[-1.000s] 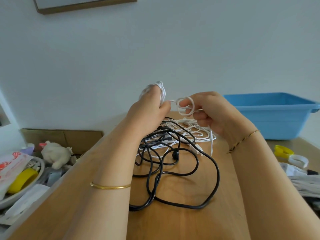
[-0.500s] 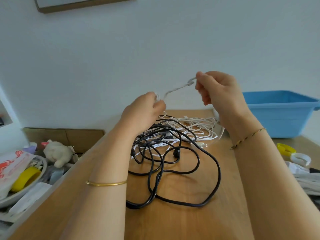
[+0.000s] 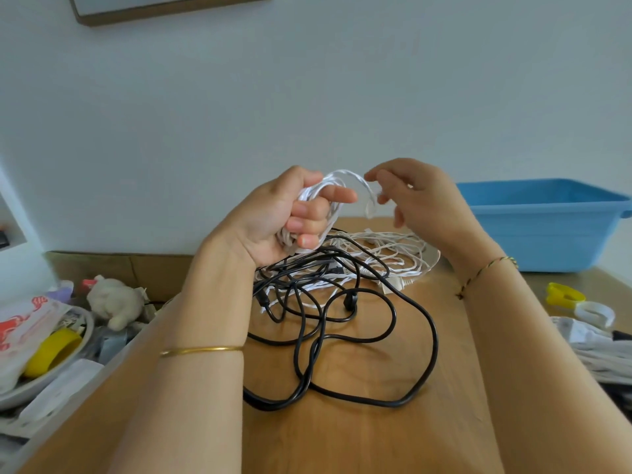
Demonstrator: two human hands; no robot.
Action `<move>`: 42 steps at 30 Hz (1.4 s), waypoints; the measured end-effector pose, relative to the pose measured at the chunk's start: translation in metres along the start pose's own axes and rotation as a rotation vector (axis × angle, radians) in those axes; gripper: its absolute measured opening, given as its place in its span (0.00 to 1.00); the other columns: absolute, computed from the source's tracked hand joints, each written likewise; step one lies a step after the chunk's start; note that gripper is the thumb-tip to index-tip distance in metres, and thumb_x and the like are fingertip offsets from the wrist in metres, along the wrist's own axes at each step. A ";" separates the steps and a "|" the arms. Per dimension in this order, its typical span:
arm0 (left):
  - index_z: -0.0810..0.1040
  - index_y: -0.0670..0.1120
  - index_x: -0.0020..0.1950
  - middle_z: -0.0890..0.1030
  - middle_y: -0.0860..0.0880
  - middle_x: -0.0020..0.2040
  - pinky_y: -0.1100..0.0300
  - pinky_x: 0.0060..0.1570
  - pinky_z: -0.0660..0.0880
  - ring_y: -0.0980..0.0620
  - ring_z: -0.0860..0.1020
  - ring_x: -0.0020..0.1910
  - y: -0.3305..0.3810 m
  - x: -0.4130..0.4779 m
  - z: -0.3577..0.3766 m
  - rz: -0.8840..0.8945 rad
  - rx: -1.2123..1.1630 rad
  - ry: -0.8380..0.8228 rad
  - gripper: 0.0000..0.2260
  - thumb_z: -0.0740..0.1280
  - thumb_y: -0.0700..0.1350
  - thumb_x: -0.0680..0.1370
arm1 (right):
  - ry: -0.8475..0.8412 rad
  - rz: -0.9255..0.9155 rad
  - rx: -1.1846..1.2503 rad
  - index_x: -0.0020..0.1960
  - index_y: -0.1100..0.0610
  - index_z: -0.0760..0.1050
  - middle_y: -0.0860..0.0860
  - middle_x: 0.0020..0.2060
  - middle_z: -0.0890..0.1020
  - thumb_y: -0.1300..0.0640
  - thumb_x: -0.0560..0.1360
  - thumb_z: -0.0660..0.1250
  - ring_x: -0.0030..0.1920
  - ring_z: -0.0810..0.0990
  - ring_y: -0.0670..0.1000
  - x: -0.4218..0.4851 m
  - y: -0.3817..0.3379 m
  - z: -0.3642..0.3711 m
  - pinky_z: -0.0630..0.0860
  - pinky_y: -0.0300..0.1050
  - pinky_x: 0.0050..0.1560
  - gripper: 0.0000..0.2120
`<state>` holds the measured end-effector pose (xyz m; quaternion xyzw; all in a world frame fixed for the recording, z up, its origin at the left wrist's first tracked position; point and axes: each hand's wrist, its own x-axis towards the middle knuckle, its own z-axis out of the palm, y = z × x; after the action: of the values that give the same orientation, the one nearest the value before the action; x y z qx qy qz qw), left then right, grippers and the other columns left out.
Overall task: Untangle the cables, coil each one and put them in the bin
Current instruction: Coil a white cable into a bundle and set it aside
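Two hands work above the surface (image 3: 359,439): left hand (image 3: 277,217) fingers clamped on a white cable (image 3: 328,186) coil, right hand (image 3: 413,196) fingertips pinching its loose end. Black cable (image 3: 424,336) lies tangled mid-surface; blue bin (image 3: 547,227) stands at the far right corner.

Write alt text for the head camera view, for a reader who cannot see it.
A person's left hand grips a coil of white cable above a wooden table while the right hand feeds on the next loop. Below lie a tangled black cable and more white cable, with a blue bin at the right.
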<state>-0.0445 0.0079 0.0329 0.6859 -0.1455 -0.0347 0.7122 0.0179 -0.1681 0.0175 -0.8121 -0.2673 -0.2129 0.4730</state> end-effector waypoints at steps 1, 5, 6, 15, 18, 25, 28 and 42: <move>0.79 0.39 0.47 0.59 0.56 0.21 0.67 0.19 0.61 0.60 0.57 0.19 0.000 0.000 0.001 -0.005 0.018 0.014 0.20 0.49 0.45 0.82 | -0.018 -0.031 -0.006 0.53 0.50 0.79 0.45 0.42 0.80 0.56 0.79 0.58 0.35 0.78 0.45 0.000 -0.001 0.001 0.74 0.43 0.40 0.11; 0.79 0.39 0.47 0.58 0.55 0.22 0.67 0.20 0.62 0.59 0.57 0.20 -0.004 0.002 0.005 -0.023 0.101 0.066 0.20 0.49 0.45 0.83 | -0.022 -0.142 -0.056 0.52 0.54 0.79 0.49 0.49 0.80 0.72 0.73 0.55 0.50 0.77 0.46 -0.003 -0.012 0.003 0.72 0.34 0.50 0.19; 0.80 0.39 0.47 0.58 0.55 0.22 0.67 0.20 0.63 0.59 0.57 0.20 -0.004 0.003 0.005 -0.026 0.118 0.076 0.20 0.49 0.45 0.83 | -0.030 -0.151 -0.018 0.50 0.56 0.79 0.51 0.48 0.81 0.73 0.71 0.54 0.50 0.78 0.48 -0.004 -0.016 0.003 0.74 0.37 0.51 0.21; 0.79 0.41 0.43 0.59 0.55 0.22 0.65 0.21 0.63 0.58 0.58 0.20 -0.006 0.002 0.011 -0.021 0.268 0.077 0.17 0.54 0.45 0.82 | -0.054 -0.135 0.078 0.43 0.55 0.77 0.51 0.32 0.80 0.61 0.73 0.69 0.22 0.72 0.40 -0.004 -0.020 -0.001 0.69 0.34 0.26 0.02; 0.80 0.40 0.45 0.60 0.55 0.21 0.67 0.19 0.64 0.60 0.59 0.19 -0.006 -0.001 0.006 -0.025 0.159 -0.090 0.13 0.62 0.49 0.78 | -0.057 -0.099 0.227 0.43 0.58 0.80 0.48 0.28 0.78 0.61 0.73 0.70 0.22 0.70 0.42 -0.005 -0.015 -0.004 0.68 0.34 0.25 0.01; 0.76 0.31 0.54 0.65 0.51 0.25 0.61 0.25 0.69 0.55 0.63 0.23 -0.012 0.012 -0.016 -0.100 -0.834 -0.549 0.15 0.59 0.43 0.81 | -0.289 0.114 0.506 0.37 0.60 0.78 0.49 0.25 0.76 0.50 0.79 0.60 0.20 0.59 0.45 -0.009 -0.011 0.005 0.57 0.35 0.20 0.19; 0.76 0.30 0.54 0.67 0.49 0.23 0.60 0.26 0.69 0.53 0.63 0.22 -0.012 0.013 -0.025 -0.006 -1.040 -0.447 0.17 0.58 0.44 0.81 | -0.295 0.143 0.456 0.38 0.60 0.80 0.51 0.30 0.77 0.47 0.79 0.59 0.21 0.58 0.45 -0.008 -0.006 0.004 0.56 0.35 0.20 0.21; 0.72 0.36 0.52 0.68 0.52 0.23 0.64 0.30 0.75 0.56 0.65 0.20 -0.005 0.001 -0.046 0.587 -1.119 0.536 0.20 0.47 0.50 0.85 | -0.509 -0.011 0.003 0.45 0.55 0.83 0.47 0.24 0.67 0.49 0.78 0.63 0.23 0.61 0.43 -0.010 -0.014 -0.005 0.62 0.33 0.27 0.13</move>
<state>-0.0307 0.0518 0.0275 0.1318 -0.1042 0.2608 0.9507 0.0010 -0.1689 0.0229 -0.8375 -0.3824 -0.0036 0.3903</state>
